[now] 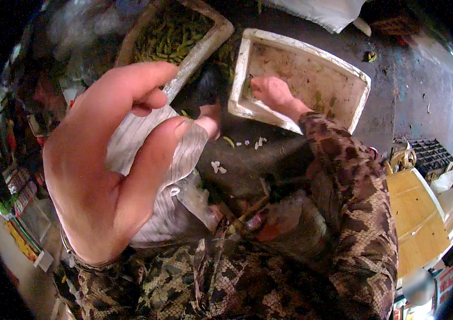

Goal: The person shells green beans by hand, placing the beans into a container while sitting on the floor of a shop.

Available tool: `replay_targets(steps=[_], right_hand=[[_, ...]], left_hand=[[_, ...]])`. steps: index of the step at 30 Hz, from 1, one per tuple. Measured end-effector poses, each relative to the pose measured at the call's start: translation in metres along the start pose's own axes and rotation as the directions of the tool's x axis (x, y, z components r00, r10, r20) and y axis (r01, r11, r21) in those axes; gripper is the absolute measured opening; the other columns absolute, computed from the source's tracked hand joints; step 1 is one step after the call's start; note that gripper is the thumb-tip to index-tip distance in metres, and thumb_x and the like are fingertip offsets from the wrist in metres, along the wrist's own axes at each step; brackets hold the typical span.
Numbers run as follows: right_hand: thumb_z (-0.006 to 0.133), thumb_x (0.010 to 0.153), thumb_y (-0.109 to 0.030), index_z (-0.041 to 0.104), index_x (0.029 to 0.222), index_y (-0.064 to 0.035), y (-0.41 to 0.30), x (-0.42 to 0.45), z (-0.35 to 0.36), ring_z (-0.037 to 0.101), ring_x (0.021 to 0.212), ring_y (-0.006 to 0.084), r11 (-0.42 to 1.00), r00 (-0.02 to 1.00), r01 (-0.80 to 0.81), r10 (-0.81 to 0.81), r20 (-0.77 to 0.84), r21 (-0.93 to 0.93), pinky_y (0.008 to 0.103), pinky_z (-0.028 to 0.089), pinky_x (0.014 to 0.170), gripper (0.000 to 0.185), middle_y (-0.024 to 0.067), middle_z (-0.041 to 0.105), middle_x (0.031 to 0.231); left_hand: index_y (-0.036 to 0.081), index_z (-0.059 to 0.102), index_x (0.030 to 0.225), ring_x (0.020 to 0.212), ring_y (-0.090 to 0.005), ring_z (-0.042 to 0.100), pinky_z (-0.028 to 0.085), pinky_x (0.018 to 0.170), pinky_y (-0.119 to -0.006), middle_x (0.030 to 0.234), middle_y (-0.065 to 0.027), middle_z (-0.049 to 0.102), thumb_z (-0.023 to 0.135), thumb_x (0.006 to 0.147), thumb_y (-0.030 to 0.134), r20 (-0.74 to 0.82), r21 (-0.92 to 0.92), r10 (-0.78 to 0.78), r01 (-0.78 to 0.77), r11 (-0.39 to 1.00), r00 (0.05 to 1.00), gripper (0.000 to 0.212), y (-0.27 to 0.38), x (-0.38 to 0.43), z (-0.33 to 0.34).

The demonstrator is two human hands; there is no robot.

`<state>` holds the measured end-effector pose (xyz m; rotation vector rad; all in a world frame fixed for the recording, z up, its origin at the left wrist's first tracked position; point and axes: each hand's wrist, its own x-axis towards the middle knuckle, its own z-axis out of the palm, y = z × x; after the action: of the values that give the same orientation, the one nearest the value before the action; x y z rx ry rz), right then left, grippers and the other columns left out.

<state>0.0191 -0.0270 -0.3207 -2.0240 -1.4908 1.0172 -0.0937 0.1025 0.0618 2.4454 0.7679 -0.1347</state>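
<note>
My left hand [102, 156] is raised close to the camera, with its fingers curled and its thumb apart from them. Nothing shows between them. My right hand [272, 94] reaches into a dirty white foam box [306, 46], near its left wall. Something green, perhaps a pod [247, 86], shows at its fingertips; whether the fingers grip it cannot be made out. A few green bits [319, 98] lie on the box's stained bottom. Left of it, a second foam box [200, 58] holds a heap of green pods [166, 46], partly behind my left hand.
A grey trouser leg [188, 154], a bare ankle [209, 122] and a dark shoe [208, 84] stand between the boxes. White scraps [218, 167] litter the dark floor [378, 100]. At right are a black plastic crate [430, 154] and a yellowish wooden board [414, 216]. White plastic sheeting [326, 12] hangs at the top.
</note>
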Motion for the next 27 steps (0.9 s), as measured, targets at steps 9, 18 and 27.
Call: replay_targets(steps=[9,18,27], right_hand=[[0.063,0.075,-0.030,0.060,0.090,-0.0003,-0.019,0.007,0.007,0.064,0.082,0.0347,0.977,0.997,-0.005,0.021,0.076,-0.213,0.0430,0.052,0.070,0.033,0.0185,0.064,0.090],[0.054,0.084,-0.026,0.060,0.100,-0.0008,0.012,-0.022,-0.092,0.053,0.064,0.0125,0.725,0.912,-0.410,0.325,0.249,0.553,0.0287,0.043,0.056,0.031,0.0034,0.058,0.077],[0.049,0.078,-0.017,0.060,0.079,-0.0023,0.067,-0.101,-0.125,0.061,0.067,0.0253,0.977,0.970,-0.208,0.202,0.132,0.033,0.0374,0.046,0.061,0.018,0.0144,0.061,0.072]], left_hand=[[-0.002,0.058,0.111,0.090,-0.0182,0.055,0.041,0.087,-0.029,0.094,-0.0112,0.060,0.058,0.077,0.003,0.002,-0.013,0.028,-0.028,1.000,1.000,0.035,0.000,0.000,-0.003],[-0.001,0.056,0.113,0.086,-0.0185,0.056,0.045,0.081,-0.030,0.099,-0.0123,0.057,0.056,0.082,0.006,0.008,-0.081,-0.100,0.101,0.992,0.995,0.031,0.004,-0.006,0.001],[-0.001,0.057,0.113,0.090,-0.0171,0.052,0.041,0.084,-0.028,0.094,-0.0102,0.058,0.056,0.082,0.009,-0.056,-0.026,0.014,-0.016,1.000,0.998,0.032,0.008,-0.002,0.014]])
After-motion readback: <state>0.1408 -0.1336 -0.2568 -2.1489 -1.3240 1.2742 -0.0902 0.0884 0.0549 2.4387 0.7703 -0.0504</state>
